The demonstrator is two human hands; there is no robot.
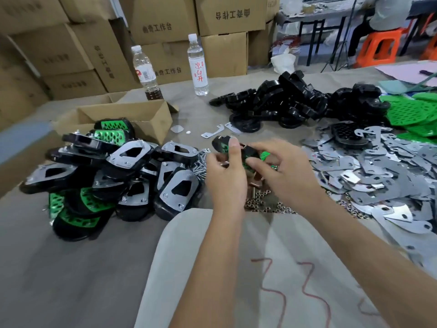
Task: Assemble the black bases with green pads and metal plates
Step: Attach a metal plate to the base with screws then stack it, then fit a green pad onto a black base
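Head view: a black base (238, 151) with a green pad (264, 155) fitted in it is held above the table (82, 268), between both hands. The left hand (225, 172) is curled round the base's near side, thumb raised over its top. The right hand (287, 171) grips the base's right end, fingers bent over the pad.

Under the hands, small nuts (262, 204) and screws (201, 165) are scattered on the table. To the left, finished units (123, 171) are heaped, each a black base with a metal plate or green pad showing. Behind that heap an open carton (132, 117) is seen. To the right, loose metal plates (383, 174) are spread in a wide pile. Further back lie bare black bases (283, 102), and at the far right, loose green pads (416, 112).

Two bottles stand at the back of the table: the right bottle (198, 65) bears red characters 凉白开; the left bottle (146, 72) carries a white label with a red mark, too blurred to be read. On stacked boxes (163, 27) behind, 曲奇工作台 is printed; one box shows it upside down. On the pale cloth (260, 280) in the foreground, red marks resembling "33" are drawn.
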